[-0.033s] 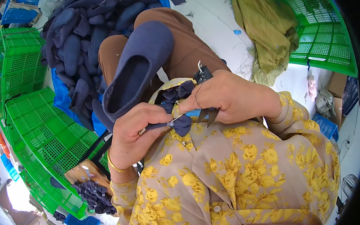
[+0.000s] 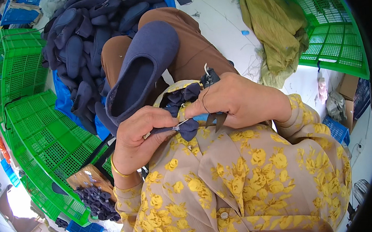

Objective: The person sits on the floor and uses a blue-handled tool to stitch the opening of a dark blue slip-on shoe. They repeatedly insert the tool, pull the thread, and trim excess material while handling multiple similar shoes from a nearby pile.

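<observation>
Close to my chest, my left hand point(image 2: 140, 140) is closed, pinching a small navy fabric bow point(image 2: 188, 130) between thumb and fingers. A thin pale strand or needle crosses the bow; which it is, I cannot tell. My right hand point(image 2: 238, 101) meets it from the other side, thumb and forefinger pressed together at the bow. Dark pointed blades of thread snips point(image 2: 215, 120) stick out beneath the right fingers. More navy bows point(image 2: 184, 94) lie gathered just beyond the hands. On my lap rests a navy felt slipper point(image 2: 155, 52), its opening towards me.
A big heap of navy slippers point(image 2: 74, 53) on blue sheeting lies at the far left. Green plastic crates point(image 2: 45, 143) line the left side, and another green crate point(image 2: 331, 44) stands right. An olive cloth sack point(image 2: 274, 31) lies before it. Small bows point(image 2: 98, 202) are piled near my left elbow.
</observation>
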Motion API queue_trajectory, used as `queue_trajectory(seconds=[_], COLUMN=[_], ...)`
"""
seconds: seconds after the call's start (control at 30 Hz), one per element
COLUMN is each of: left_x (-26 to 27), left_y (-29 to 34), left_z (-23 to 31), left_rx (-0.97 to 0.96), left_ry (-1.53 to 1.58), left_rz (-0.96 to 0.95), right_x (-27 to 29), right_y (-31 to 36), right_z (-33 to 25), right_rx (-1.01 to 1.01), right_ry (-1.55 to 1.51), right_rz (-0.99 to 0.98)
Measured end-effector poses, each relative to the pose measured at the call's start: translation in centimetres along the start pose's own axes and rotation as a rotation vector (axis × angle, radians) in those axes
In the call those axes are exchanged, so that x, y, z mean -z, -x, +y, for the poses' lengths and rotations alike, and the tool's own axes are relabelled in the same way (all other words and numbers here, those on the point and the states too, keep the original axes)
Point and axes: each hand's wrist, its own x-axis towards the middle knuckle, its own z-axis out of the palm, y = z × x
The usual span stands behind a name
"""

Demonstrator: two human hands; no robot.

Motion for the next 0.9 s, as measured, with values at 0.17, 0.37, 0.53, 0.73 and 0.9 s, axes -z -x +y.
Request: queue_trajectory(seconds=[0.17,0.37,0.53,0.73,0.9], left_x=[-0.2,-0.4,-0.3,-0.3,-0.4], left_y=[0.0,0.2,0.0,-0.3,-0.3], left_z=[-0.3,-0.4,-0.4,-0.3,-0.4], left_rx=[-0.014,0.048,0.018,-0.008,0.022], left_ry=[0.008,0.082,0.057,0.025,0.021], left_rz=[0.001,0.003,-0.019,-0.063,-0.075], right_x=[0.2,0.5,0.7,0.9,0.5], right_y=[0.2,0.2,0.3,-0.1,-0.2], right_z=[-0.2,-0.5,-0.6,-1.1,-0.6], right_rx=[0.004,-0.008,0.005,0.002,-0.003], right_ry=[-0.008,-0.021,-0.009,0.016,-0.009], right_rz=[-0.046,-0.079,-0.093,-0.125,-0.122])
